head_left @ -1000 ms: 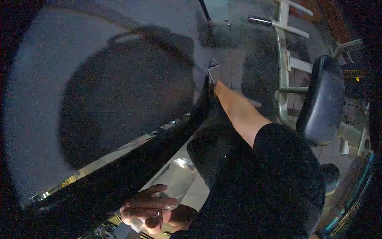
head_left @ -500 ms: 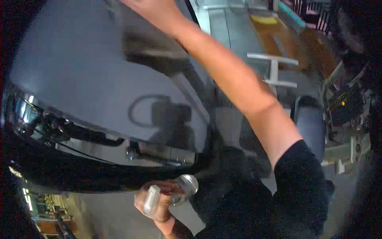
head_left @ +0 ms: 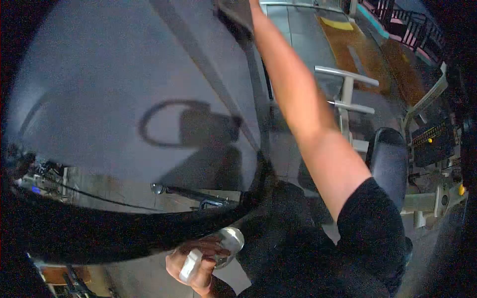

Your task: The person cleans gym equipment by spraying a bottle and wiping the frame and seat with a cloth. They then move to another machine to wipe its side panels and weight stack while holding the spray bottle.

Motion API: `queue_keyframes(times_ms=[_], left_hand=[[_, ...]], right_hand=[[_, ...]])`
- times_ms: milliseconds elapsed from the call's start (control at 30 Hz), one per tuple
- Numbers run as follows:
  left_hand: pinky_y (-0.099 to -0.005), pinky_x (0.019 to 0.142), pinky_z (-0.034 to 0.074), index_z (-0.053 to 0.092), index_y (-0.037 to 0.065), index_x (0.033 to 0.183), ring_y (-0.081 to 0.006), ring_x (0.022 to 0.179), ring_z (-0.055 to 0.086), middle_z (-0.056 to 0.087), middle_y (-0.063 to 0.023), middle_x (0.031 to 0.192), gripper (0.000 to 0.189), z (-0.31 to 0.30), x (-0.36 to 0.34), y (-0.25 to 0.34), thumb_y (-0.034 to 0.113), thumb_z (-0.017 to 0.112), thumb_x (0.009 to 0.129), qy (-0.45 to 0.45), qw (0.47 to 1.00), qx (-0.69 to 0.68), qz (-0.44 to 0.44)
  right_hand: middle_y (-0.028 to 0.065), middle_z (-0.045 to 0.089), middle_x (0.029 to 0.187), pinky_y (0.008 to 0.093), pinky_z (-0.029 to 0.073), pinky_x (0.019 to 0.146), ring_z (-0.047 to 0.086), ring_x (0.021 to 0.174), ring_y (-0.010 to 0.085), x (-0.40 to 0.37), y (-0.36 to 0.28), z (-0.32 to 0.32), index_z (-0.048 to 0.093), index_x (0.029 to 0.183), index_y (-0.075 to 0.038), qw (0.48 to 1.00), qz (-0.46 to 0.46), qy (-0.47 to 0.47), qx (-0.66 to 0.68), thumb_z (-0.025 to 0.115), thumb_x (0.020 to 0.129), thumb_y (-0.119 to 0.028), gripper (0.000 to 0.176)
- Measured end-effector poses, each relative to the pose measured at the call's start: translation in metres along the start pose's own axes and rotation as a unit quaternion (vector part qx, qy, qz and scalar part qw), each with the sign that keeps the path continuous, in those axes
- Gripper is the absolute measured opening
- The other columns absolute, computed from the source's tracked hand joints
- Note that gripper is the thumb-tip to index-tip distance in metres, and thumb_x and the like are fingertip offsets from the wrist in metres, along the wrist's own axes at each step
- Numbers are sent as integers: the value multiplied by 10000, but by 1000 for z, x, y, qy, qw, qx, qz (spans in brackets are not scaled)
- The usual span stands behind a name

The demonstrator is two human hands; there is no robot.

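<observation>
In my left hand (head_left: 191, 270), low in the view, is a clear spray bottle (head_left: 231, 243) with a white spray head (head_left: 191, 264); my fingers are wrapped round its neck. The bottle is just below the thick black rim (head_left: 134, 231) of a large, smooth dark grey panel (head_left: 109, 74). My right arm stretches up along the panel's right edge, and only the wrist end of my right hand (head_left: 255, 5) shows at the top of the view. Beside it lies a dark, cloth-like patch (head_left: 236, 17); the fingers are hidden.
To the right stand a pale metal frame with bars (head_left: 346, 79), a black padded seat (head_left: 389, 156) and a dark weight stack (head_left: 433, 144). Brown flooring with a yellow patch (head_left: 337, 24) lies behind them. A dark looped shadow (head_left: 191, 124) shows on the panel.
My right arm has swung right and up, taking the hand mostly out of view. The left hand and spray bottle have dropped slightly. The view has shifted a little.
</observation>
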State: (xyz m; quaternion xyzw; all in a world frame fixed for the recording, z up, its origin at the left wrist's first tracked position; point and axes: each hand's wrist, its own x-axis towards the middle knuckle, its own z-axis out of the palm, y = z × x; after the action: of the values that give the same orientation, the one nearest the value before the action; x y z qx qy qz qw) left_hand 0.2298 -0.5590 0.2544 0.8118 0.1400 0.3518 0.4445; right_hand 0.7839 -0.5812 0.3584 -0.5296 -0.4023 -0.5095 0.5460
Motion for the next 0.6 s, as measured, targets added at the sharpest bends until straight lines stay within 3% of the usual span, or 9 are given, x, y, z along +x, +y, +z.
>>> queue_keyframes(times_ms=[33,67,133,267,333,400,467,500,600], left_hand=[[-352,648,606,719,-22,770,-237,653,743,740,-128,711,451,-14,-2,-8,414,803,849,-8,1000,3,-7],[-360,656,551,718,20,833,-214,697,703,747,-96,818,378,-35,-5,-22,398,736,831,-113,982,111,106],[-359,650,549,719,22,830,-217,690,702,744,-95,812,359,-27,-4,-28,380,744,822,-78,992,63,75],[-358,638,546,722,27,825,-222,677,700,738,-92,798,321,-22,-7,-32,345,761,803,-75,993,60,69],[-357,632,544,723,29,822,-225,670,699,736,-91,792,303,-21,-7,-35,327,769,794,-76,993,63,68],[-357,626,543,724,31,819,-228,663,698,733,-90,785,286,-20,-7,-38,310,777,785,-73,993,68,69],[-356,620,541,726,33,817,-231,656,697,730,-89,778,269,-19,-8,-39,292,786,775,-69,992,76,71],[-355,617,540,726,34,815,-232,652,697,729,-88,775,261,-18,-8,-37,283,790,771,-63,992,81,73],[-354,608,538,728,38,811,-236,642,695,725,-86,765,238,-21,-13,-33,257,803,757,-49,991,98,81]], right_hand=[[262,532,1426,453,417,1097,514,1289,431,-37,-20,-19,502,1447,4,947,228,-2,227,680,919,-178,586],[91,675,1204,358,470,973,629,1087,203,-112,27,-19,578,1366,-10,920,347,8,184,666,967,-506,642],[62,695,1068,344,489,898,633,953,192,-195,35,-21,633,1303,-23,935,326,69,121,639,980,-523,595],[103,693,1257,333,518,955,679,1072,258,-390,48,-46,587,1349,-19,818,540,89,178,637,1010,-331,463],[94,685,1261,340,509,966,668,1075,263,-483,43,-62,583,1370,-36,705,656,112,244,612,1010,-375,495],[86,678,1265,347,500,976,657,1077,268,-577,38,-77,580,1391,-52,527,757,170,348,587,1010,-419,529],[77,671,1269,354,491,987,646,1080,273,-651,27,-90,577,1411,-68,361,801,244,412,562,1009,-463,563],[73,667,1271,358,486,992,640,1081,275,-662,12,-93,575,1422,-77,319,806,265,422,549,1009,-485,581],[108,576,1406,439,444,1061,545,1244,325,-672,-43,-106,495,1502,-113,426,794,254,351,512,991,-563,681]])
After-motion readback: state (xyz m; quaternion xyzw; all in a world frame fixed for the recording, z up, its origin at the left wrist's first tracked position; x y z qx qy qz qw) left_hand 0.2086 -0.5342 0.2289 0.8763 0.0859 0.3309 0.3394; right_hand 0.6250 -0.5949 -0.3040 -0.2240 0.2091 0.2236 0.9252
